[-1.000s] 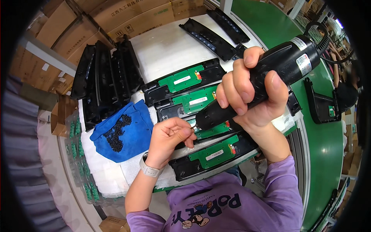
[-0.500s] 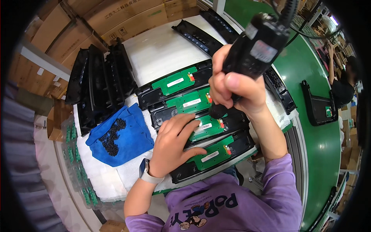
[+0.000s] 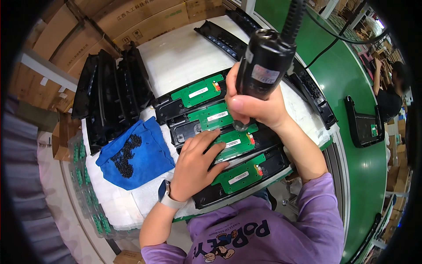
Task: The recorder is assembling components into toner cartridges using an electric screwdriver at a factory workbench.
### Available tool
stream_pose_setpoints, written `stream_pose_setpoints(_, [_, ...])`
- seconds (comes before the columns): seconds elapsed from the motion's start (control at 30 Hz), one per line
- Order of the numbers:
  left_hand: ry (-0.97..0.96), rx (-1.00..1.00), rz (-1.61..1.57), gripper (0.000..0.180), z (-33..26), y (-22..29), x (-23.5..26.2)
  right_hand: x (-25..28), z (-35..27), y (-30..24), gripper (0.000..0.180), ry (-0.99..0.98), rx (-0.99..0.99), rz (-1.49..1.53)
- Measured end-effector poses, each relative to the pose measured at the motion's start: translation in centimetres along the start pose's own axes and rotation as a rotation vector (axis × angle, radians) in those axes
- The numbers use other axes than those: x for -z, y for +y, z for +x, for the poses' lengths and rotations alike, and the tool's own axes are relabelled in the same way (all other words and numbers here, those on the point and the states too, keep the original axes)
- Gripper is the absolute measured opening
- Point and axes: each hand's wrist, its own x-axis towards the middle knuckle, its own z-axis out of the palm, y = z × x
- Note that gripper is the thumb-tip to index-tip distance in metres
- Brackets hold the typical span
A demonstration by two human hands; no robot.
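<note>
From where I stand, the change is easy to notice. One second ago the left hand (image 3: 193,160) was pinching close to the tip of the black power driver (image 3: 263,64), which lay slanted. Now this hand is spread open, its fingers resting on the left part of the third panel (image 3: 268,137) counted from the far side, and the driver is standing nearly upright. The right hand (image 3: 263,105) is wrapped firmly around the driver's body. Its nose is at the upper edge of the green board (image 3: 226,152) in that panel, so the work appears to be at this spot; whether the bit really touches, I cannot tell, because the nose hides it.

About the room: the panels lie in near-parallel rows, almost edge to edge, so between them the gap is narrow. The nearest panel (image 3: 206,196) lies along the table's edge, just before the purple shirt (image 3: 246,224). At left, the blue cloth (image 3: 151,152) with small black pieces (image 3: 125,160) is near the left wrist. Beyond the rows, the white sheet (image 3: 169,57) gives a wide stretch. Above the driver, its cable (image 3: 292,22) rises.
</note>
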Motion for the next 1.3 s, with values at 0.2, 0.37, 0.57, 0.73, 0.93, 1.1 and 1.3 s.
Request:
stream_pose_setpoints(0.2, [0.016,0.004,-0.012,0.035,0.0,0.1,-0.2,-0.5,0.2,-0.3,0.026,-0.007,-0.021,0.005])
stream_pose_setpoints(0.37, [0.031,-0.005,-0.011,0.034,0.1,0.1,-0.1,-0.8,-0.2,-0.1,0.022,-0.008,0.148,-0.264])
stream_pose_setpoints(0.57, [-0.003,-0.007,0.198,0.056,-0.3,1.4,-0.4,0.6,-0.7,-1.1,0.025,-0.019,0.122,0.126])
stream_pose_setpoints(0.73, [-0.330,-0.166,0.168,0.082,-0.8,3.7,-0.7,2.9,-0.1,-2.6,0.035,-0.145,0.317,0.308])
stream_pose_setpoints(0.93, [-0.268,-0.106,0.201,0.076,-0.7,3.0,-1.7,4.4,0.1,-3.3,0.035,-0.239,0.447,0.441])
stream_pose_setpoints(1.1, [-0.213,-0.099,0.233,0.076,-0.3,2.5,-2.0,4.4,-0.1,-3.8,0.037,-0.270,0.460,0.464])
stream_pose_setpoints(1.3, [0.038,-0.256,0.167,0.049,-1.0,2.1,-0.1,3.5,-0.5,-4.5,0.037,-0.215,0.465,0.487])
